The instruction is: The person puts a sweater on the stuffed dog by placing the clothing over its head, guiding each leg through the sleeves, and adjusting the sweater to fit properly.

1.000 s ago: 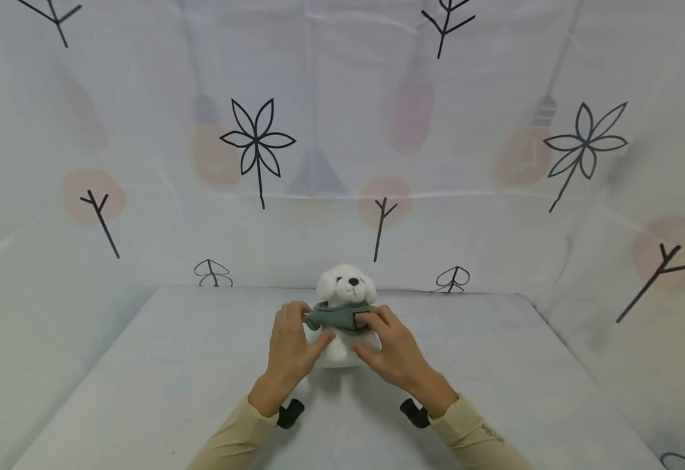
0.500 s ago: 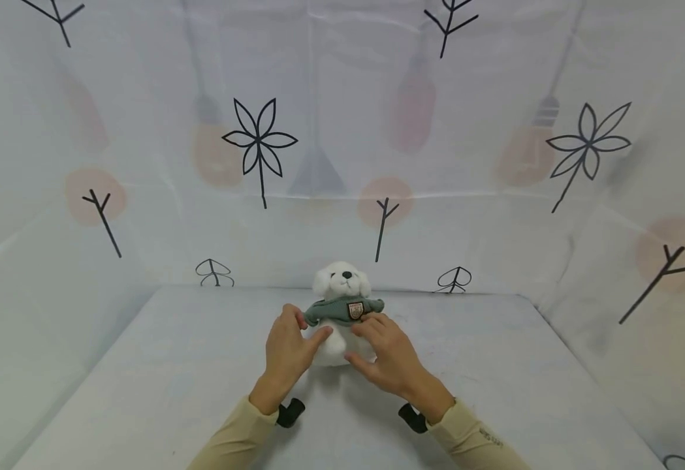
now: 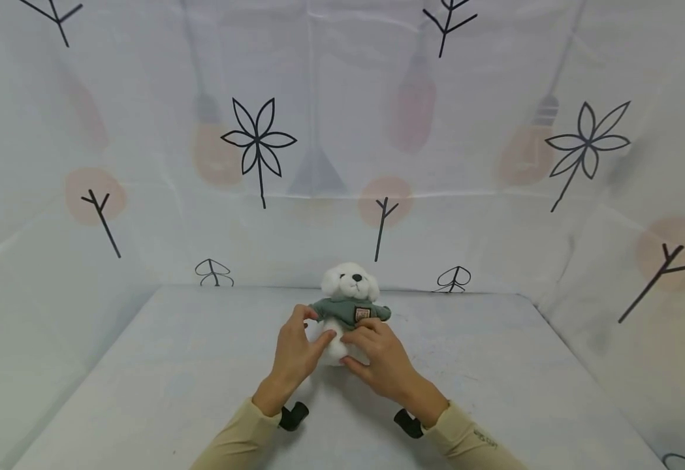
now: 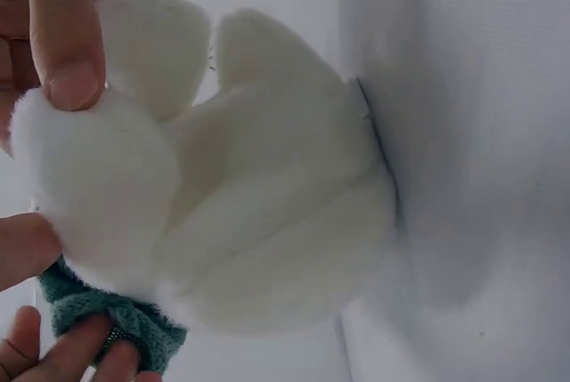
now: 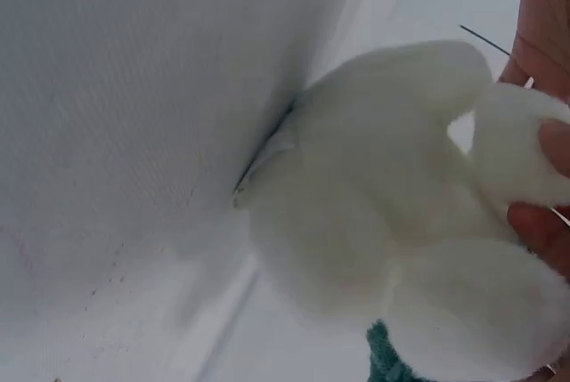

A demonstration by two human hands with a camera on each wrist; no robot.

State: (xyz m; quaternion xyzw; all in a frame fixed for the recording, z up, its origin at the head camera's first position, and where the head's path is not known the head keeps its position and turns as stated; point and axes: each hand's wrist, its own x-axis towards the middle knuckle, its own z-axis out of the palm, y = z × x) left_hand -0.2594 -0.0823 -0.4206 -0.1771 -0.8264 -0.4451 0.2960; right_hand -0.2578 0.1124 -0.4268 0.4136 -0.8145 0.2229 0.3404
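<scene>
A white plush dog [image 3: 350, 282] in a green sweater [image 3: 337, 309] with a small badge sits upright on the table in the head view. My left hand [image 3: 295, 349] grips its left side in that view, fingers at the sleeve and thumb by the white foot. My right hand [image 3: 384, 356] covers the lower right of the belly, fingers and thumb pinching the fur at the feet. Up close, the left wrist view has the plush dog's white body [image 4: 267, 186] with fingers curled in the green sleeve [image 4: 125, 320]. From the other side, fingertips [image 5: 543, 222] press between the feet.
White cloth covers the table [image 3: 201, 391]. Behind rises a white curtain [image 3: 330, 98] printed with flowers and twigs. Black wrist mounts [image 3: 408, 423] stick out below the hands, near the cuffs.
My right hand has slid from the sweater's badge down and left to the feet, uncovering badge and right sleeve. The plush dog tipped back, then came upright, slightly to the right. My left hand barely moved.
</scene>
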